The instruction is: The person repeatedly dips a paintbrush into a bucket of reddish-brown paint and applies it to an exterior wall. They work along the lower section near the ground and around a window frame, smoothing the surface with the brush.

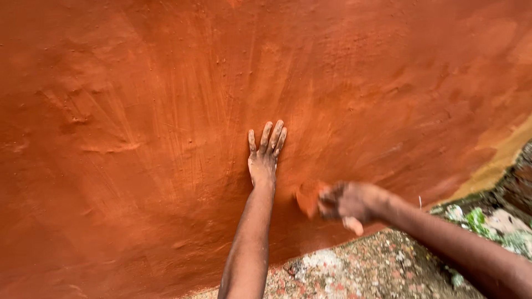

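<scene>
My right hand (349,204) grips a lump of red mud (308,197) against the plastered wall (138,111) at five o'clock from my open left hand (265,155), pressed flat there; most looks smoothly coated, though bare yellowish wall (499,163) remains at three o'clock above the stone ground (360,266).

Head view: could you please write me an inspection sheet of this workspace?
Surface: red-orange mud wall, wet-looking, streaked with smear marks.
Job's things: orange clay lump, in the right hand.
Clutter: nothing seen.
Hands: left hand flat on the wall, fingers spread; right hand blurred, gripping the lump near the wall.
Cables: nothing seen.
Surroundings: speckled stone ground below; mossy stones at right; yellowish patch on the wall's right edge.
</scene>
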